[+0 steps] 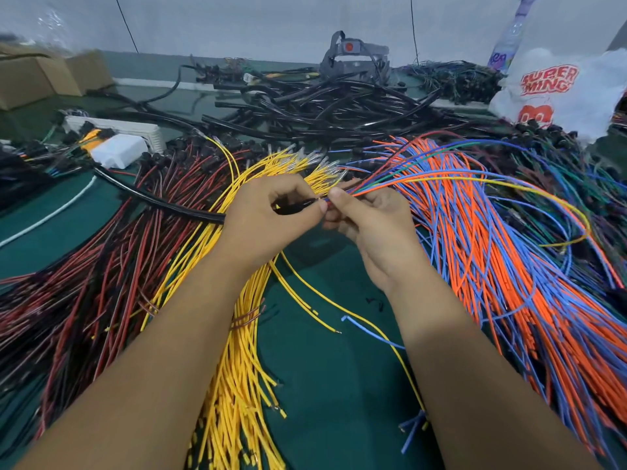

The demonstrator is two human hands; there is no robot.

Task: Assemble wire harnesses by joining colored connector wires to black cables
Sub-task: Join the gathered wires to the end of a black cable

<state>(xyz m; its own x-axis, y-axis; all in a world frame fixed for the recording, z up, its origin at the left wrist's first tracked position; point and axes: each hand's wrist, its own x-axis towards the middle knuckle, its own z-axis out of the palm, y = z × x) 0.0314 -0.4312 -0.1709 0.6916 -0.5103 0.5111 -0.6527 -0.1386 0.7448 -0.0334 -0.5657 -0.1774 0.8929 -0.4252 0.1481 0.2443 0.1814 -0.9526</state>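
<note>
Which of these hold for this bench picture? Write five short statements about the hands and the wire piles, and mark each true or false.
1. The left hand grips the end of a black cable. True.
2. The right hand rests flat on the green table and holds nothing. False: it pinches a few colored wires at the cable's end.
3. The yellow wire pile lies between the two forearms. True.
4. The orange and blue wire pile lies left of the left arm. False: it lies to the right of the right arm; the red and black wires are on the left.
5. A heap of black cables lies at the far side of the table. True.
</note>
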